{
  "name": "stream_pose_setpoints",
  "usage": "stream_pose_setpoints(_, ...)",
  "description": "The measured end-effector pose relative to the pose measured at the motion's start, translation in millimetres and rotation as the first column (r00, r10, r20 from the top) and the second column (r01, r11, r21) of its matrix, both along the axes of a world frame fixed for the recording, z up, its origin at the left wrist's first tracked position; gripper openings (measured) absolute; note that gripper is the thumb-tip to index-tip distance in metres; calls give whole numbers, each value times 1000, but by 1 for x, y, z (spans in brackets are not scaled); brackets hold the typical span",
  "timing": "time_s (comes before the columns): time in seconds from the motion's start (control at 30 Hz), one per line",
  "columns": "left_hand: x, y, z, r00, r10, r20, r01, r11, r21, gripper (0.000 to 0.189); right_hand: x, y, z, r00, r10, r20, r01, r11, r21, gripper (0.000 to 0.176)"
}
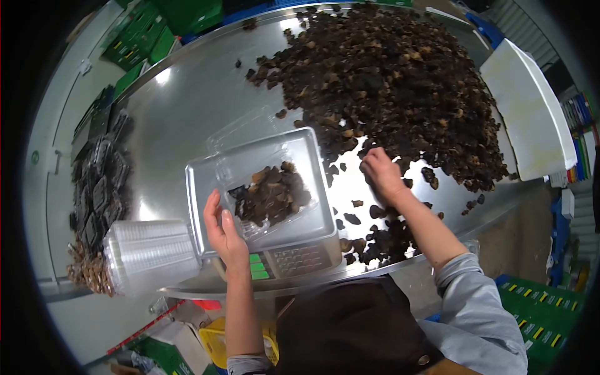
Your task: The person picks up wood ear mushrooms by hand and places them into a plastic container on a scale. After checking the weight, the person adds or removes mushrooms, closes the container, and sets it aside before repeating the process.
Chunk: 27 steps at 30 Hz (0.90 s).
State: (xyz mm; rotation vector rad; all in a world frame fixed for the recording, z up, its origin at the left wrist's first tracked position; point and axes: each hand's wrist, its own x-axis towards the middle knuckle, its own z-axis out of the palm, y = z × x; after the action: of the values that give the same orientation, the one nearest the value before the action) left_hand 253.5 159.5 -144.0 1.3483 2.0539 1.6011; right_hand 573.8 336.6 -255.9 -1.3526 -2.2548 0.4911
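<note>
Left hand (225, 234) grips the clear plastic clamshell tray (250, 165); right hand's (380, 172) curled in the dark dried-mushroom pile (387, 75), grip unclear. I'd add small pinches.

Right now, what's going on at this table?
A person stands at a steel table. Their left hand rests on the near edge of a clear tray that sits on a scale and is partly filled with dark pieces. Their right hand is at the edge of the big pile, fingers on loose bits. A stack of empty clear trays lies to the left.
</note>
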Motion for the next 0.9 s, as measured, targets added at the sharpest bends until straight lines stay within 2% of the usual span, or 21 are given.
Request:
stream_pose_setpoints(0.07,-5,-9,13,984,78,160,-76,997,-15,36,-1,8,7,999,1,-35,-1,1000,-20,9)
stream_pose_setpoints(0.13,-18,-20,12,980,127,151,-130,991,10,34,0,11,4,998,19,-57,-27,991,-128,12)
stream_pose_setpoints(0.2,-32,-30,9,948,167,270,-190,980,62,32,-3,11,4,996,29,-85,-41,990,-135,18)
stream_pose_setpoints(0.23,-36,-34,11,941,193,278,-222,972,77,30,-6,8,6,996,38,-84,-49,990,-135,18)
stream_pose_setpoints(0.3,-38,-42,15,918,205,339,-243,967,74,30,-19,-1,25,995,-103,-11,102,992,-71,24)
stream_pose_setpoints(0.33,-39,-44,16,892,211,400,-260,963,70,30,-20,1,20,995,-100,-13,99,993,-67,24)
stream_pose_setpoints(0.4,-39,-49,15,886,204,417,-249,967,55,29,-18,7,2,990,-40,138,60,988,-144,28)
stream_pose_setpoints(0.47,-39,-54,14,878,201,435,-244,969,43,29,-19,11,3,994,-17,105,31,991,-133,24)
stream_pose_setpoints(0.53,-38,-57,14,901,171,400,-178,984,-19,29,-21,14,21,994,37,-99,-49,991,-122,21)
stream_pose_setpoints(0.6,-33,-55,14,919,148,366,-151,988,-20,28,-42,4,59,963,10,-271,-49,989,-138,20)
stream_pose_setpoints(0.67,-27,-49,14,938,118,326,-115,993,-31,28,-72,-10,102,902,186,-390,-174,983,66,19)
stream_pose_setpoints(0.73,-18,-36,13,949,27,315,-34,999,17,27,-104,-23,122,842,307,-443,-277,952,132,20)
stream_pose_setpoints(0.8,-9,-26,17,944,2,331,-10,1000,22,27,-135,-34,129,836,416,-358,-391,909,145,26)
stream_pose_setpoints(0.87,-3,-18,21,959,18,281,-23,1000,13,30,-155,-39,122,820,534,-205,-537,842,45,35)
stream_pose_setpoints(0.9,-3,-18,21,960,16,280,-20,1000,14,30,-156,-39,118,821,533,-205,-535,843,46,35)
